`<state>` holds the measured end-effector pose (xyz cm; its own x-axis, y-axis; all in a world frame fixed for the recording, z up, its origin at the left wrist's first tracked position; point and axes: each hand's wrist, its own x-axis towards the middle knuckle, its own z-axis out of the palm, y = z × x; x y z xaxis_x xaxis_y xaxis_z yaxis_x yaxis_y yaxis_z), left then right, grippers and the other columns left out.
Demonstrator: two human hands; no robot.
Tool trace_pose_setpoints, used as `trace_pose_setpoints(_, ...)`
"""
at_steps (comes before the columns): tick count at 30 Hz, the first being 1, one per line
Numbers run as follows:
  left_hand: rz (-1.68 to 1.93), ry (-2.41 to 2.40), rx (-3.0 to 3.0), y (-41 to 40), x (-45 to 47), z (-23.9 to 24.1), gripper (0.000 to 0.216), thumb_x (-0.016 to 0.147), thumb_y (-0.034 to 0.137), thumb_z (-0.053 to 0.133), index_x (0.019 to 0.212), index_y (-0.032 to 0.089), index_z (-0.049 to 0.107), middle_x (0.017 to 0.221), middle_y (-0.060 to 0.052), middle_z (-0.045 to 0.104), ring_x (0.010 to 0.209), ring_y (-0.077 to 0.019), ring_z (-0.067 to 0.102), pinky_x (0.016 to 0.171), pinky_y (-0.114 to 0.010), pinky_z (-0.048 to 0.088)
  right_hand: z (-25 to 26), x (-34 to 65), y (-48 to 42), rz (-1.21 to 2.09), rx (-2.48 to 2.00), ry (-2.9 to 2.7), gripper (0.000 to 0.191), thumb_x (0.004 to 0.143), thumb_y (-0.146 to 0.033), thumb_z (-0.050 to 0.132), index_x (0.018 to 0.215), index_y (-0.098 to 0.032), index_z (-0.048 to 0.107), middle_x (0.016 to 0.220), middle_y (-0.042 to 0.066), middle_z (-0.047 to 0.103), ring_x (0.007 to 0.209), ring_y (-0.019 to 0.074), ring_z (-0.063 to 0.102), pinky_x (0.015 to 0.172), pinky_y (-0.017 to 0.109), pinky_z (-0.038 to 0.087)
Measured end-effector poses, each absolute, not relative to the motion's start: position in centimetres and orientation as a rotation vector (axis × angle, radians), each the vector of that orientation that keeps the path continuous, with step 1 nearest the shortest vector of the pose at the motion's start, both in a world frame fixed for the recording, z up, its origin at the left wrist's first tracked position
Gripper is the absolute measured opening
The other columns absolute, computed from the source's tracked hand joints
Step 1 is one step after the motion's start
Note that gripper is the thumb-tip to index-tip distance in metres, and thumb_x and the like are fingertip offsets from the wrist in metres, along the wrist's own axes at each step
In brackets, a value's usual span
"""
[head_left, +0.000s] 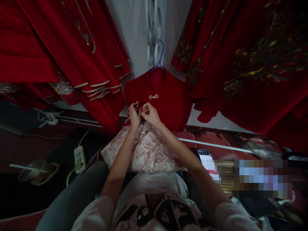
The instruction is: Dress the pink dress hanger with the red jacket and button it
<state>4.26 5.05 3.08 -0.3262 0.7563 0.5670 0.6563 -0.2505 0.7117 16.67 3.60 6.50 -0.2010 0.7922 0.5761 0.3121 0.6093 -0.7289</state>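
A red jacket (173,102) hangs on a blue hanger (160,56) in front of me, its lower part meeting a pale, gold-patterned skirt (151,150) spread over my lap. One beaded flower clasp (153,97) is fastened across the jacket's chest. Below it, my right hand (151,113) pinches another beaded flower clasp (144,110). Close beside it, my left hand (134,116) has its fingers drawn together at the jacket's front edge, and a beaded flower ornament (137,103) shows at its fingertips. What lies between the left fingers is partly hidden.
Red garments (96,64) hang at the left, and embroidered red ones (240,80) at the right. A power strip (80,159) and a clear plastic container with a white straw (38,173) sit at lower left. A lit phone (207,162) lies at right.
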Motion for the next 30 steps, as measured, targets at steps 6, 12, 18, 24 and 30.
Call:
trace_pose_setpoints(6,1.172,2.079,1.844,4.7,3.7,5.7,0.030,0.090,0.031,0.049,0.119,0.023,0.049,0.102,-0.007,0.070,0.092,-0.0205,0.066,0.081,-0.029,0.047,6.3,15.7,3.3,0.612,-0.815,-1.542,0.029,0.076,-0.019,0.053,0.100,-0.021,0.037,0.084,-0.001,0.052,0.065,0.0111,0.050,0.062,0.024,0.043)
trace_pose_setpoints(12,1.054,2.287,1.934,4.3,2.5,6.1,0.033,0.093,0.038,0.042,0.118,0.025,0.060,0.089,-0.012,0.072,0.083,-0.0264,0.068,0.075,-0.032,0.046,6.3,15.7,2.3,0.482,-0.791,-1.657,0.020,0.080,-0.012,0.045,0.098,-0.021,0.046,0.098,0.004,0.052,0.085,0.0148,0.054,0.071,0.026,0.046)
trace_pose_setpoints(18,1.486,2.072,1.880,4.4,2.1,5.5,0.023,0.085,0.036,0.058,0.103,0.024,0.066,0.077,-0.005,0.071,0.071,-0.0215,0.066,0.070,-0.029,0.046,6.0,15.6,1.8,0.478,-0.901,-1.686,0.014,0.081,-0.012,0.043,0.089,-0.020,0.049,0.093,0.004,0.054,0.087,0.0156,0.054,0.075,0.026,0.047)
trace_pose_setpoints(24,1.660,1.742,1.808,4.2,4.1,5.1,0.031,0.080,0.023,0.059,0.111,0.021,0.055,0.094,-0.003,0.067,0.070,-0.0131,0.062,0.066,-0.024,0.048,5.0,15.6,2.1,0.478,-0.914,-1.608,0.012,0.080,-0.013,0.044,0.086,-0.019,0.053,0.087,0.002,0.054,0.080,0.0142,0.054,0.075,0.025,0.046)
trace_pose_setpoints(30,1.647,1.720,1.877,4.3,6.0,4.3,0.039,0.075,0.009,0.055,0.113,0.018,0.053,0.106,-0.009,0.057,0.089,-0.0175,0.059,0.083,-0.032,0.049,4.2,16.2,2.8,0.498,-0.916,-1.535,0.018,0.076,-0.011,0.044,0.086,-0.018,0.057,0.087,0.002,0.057,0.082,0.0148,0.055,0.078,0.025,0.044)
